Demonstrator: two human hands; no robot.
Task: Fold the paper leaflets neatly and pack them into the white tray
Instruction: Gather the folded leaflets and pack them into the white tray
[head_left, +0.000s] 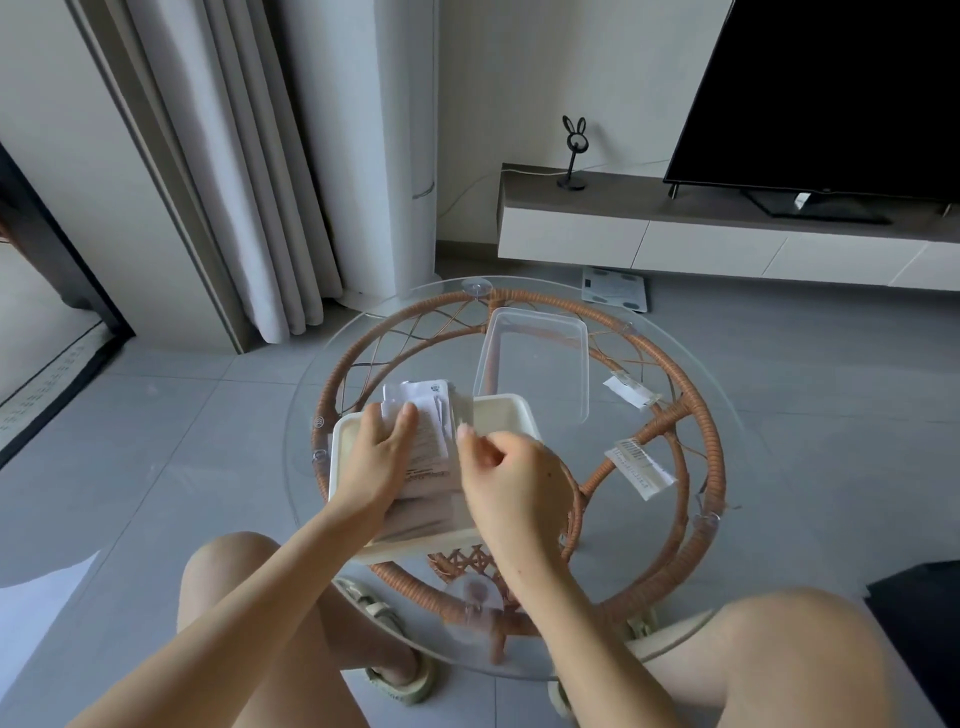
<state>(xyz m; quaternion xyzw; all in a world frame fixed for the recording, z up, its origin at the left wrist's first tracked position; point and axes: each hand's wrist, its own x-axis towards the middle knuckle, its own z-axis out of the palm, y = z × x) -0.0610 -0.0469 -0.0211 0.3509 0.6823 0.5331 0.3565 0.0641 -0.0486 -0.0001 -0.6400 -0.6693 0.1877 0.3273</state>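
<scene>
A white tray (511, 415) sits on the round glass table, near its front left. A stack of printed paper leaflets (431, 441) lies in and over the tray, its top edge sticking out past the far rim. My left hand (376, 457) presses flat on the left side of the stack with straight fingers. My right hand (511, 480) hovers over the tray's right half, fingers loosely curled, with nothing visible between them. Two folded leaflets lie on the glass to the right, one (631, 391) farther away and one (640, 467) nearer.
A clear plastic lid or container (540, 343) lies on the glass behind the tray. The table (727, 415) has a rattan ring frame under its glass top. My knees are under its front edge. A TV unit and a floor scale stand beyond.
</scene>
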